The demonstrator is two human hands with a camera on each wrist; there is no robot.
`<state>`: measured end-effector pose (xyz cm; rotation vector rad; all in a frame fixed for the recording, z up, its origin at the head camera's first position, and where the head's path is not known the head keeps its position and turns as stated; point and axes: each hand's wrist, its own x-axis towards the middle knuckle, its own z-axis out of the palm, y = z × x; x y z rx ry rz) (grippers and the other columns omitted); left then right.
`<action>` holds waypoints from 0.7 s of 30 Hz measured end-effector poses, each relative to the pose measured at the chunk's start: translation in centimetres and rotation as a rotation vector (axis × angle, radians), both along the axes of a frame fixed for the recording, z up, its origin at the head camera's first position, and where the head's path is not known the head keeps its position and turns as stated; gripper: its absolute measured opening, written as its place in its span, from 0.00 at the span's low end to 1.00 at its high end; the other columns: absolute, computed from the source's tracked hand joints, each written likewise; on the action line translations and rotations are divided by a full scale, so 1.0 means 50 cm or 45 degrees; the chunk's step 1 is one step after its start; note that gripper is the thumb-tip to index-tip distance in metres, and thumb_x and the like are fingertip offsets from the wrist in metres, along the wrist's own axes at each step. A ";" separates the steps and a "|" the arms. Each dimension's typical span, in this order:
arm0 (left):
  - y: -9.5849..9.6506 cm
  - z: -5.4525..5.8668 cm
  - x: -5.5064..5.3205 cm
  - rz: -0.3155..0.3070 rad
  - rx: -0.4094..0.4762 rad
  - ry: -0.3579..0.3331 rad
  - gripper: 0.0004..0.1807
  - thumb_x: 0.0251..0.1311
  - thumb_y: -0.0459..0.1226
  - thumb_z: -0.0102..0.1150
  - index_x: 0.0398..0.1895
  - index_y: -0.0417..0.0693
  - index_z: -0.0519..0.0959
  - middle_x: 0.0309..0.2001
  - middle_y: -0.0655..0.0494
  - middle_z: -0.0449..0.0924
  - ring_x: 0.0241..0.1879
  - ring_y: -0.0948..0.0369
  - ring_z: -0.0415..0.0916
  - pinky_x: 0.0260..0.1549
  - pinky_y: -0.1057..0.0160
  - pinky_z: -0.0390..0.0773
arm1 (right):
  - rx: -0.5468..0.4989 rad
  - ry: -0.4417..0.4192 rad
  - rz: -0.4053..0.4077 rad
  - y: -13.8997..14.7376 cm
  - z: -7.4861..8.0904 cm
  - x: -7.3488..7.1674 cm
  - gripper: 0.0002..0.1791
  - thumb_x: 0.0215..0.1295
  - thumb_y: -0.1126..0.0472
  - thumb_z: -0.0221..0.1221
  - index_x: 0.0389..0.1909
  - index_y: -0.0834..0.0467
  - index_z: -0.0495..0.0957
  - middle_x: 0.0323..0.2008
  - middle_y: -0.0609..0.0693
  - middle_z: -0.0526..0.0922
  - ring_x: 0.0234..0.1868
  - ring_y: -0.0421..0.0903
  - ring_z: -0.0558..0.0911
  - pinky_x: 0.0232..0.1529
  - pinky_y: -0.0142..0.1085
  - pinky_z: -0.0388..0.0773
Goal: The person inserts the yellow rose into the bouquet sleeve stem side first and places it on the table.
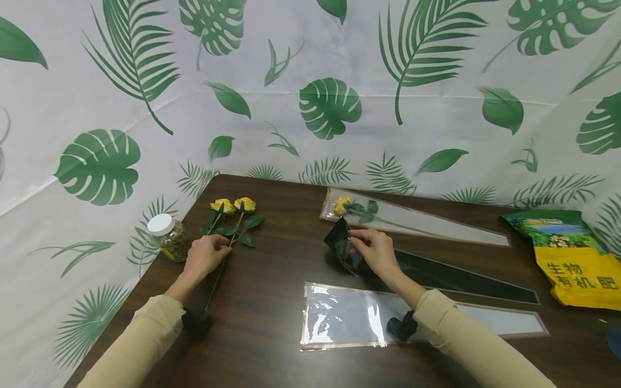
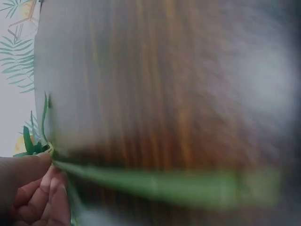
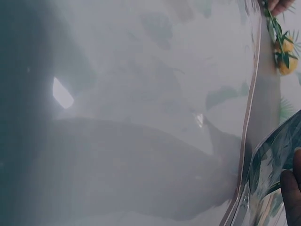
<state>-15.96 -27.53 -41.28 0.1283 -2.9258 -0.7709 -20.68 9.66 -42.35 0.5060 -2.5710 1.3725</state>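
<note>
One clear round jar (image 1: 177,247) with a white lid stood near the left edge of the brown wood-grain table (image 1: 267,334). Just right of it, our left hand (image 1: 206,256) pinched a slim green stem (image 2: 155,186) below two yellow roses with green leaves (image 1: 245,204); the blooms lay side by side, pointing away from us, and we could not tell whether both stems were held. Farther right, nearest us, lay a flat, glossy, pale tapered plastic sleeve (image 1: 339,318); at the back, a clear tapered plastic sleeve (image 1: 446,230) held a single yellow rose (image 1: 342,205). Between these, our right hand (image 1: 373,252) pinched the raised wide end of a black tapered plastic sleeve (image 1: 466,277), its narrow end resting on the table. At far right lay a green-and-yellow printed bag (image 1: 574,264).
</note>
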 end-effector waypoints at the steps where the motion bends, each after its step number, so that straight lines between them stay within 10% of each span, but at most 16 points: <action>1: 0.003 -0.002 -0.004 0.002 0.016 -0.016 0.11 0.57 0.35 0.61 0.40 0.36 0.82 0.36 0.42 0.84 0.35 0.47 0.80 0.33 0.49 0.77 | 0.000 -0.001 0.000 0.000 0.000 0.000 0.10 0.59 0.69 0.61 0.43 0.64 0.83 0.34 0.58 0.83 0.24 0.48 0.84 0.22 0.24 0.73; 5: 0.018 -0.003 -0.021 -0.017 0.203 -0.163 0.13 0.60 0.34 0.59 0.44 0.34 0.81 0.39 0.40 0.83 0.37 0.48 0.81 0.34 0.53 0.80 | -0.006 -0.002 0.011 -0.001 -0.003 0.001 0.10 0.59 0.69 0.61 0.43 0.65 0.82 0.34 0.59 0.83 0.24 0.48 0.84 0.22 0.24 0.74; 11: 0.071 0.013 -0.045 -0.128 0.891 -0.413 0.20 0.68 0.30 0.48 0.60 0.27 0.66 0.55 0.31 0.70 0.51 0.46 0.75 0.45 0.61 0.80 | -0.025 0.011 0.020 -0.003 -0.004 -0.002 0.10 0.59 0.70 0.61 0.43 0.65 0.82 0.36 0.60 0.83 0.24 0.48 0.84 0.22 0.24 0.74; 16: 0.143 0.047 -0.065 -0.239 1.297 -0.421 0.24 0.68 0.29 0.45 0.65 0.28 0.58 0.59 0.31 0.67 0.45 0.62 0.78 0.45 0.67 0.79 | -0.027 0.003 0.012 -0.003 -0.001 0.000 0.10 0.60 0.69 0.61 0.43 0.65 0.83 0.36 0.59 0.83 0.24 0.49 0.85 0.22 0.24 0.74; 21: 0.219 0.092 -0.093 -0.111 1.673 -0.330 0.24 0.67 0.28 0.48 0.65 0.33 0.60 0.46 0.46 0.81 0.35 0.69 0.81 0.37 0.71 0.80 | -0.046 -0.009 0.021 -0.001 0.001 0.001 0.10 0.60 0.70 0.60 0.43 0.65 0.82 0.37 0.60 0.83 0.25 0.50 0.85 0.23 0.24 0.75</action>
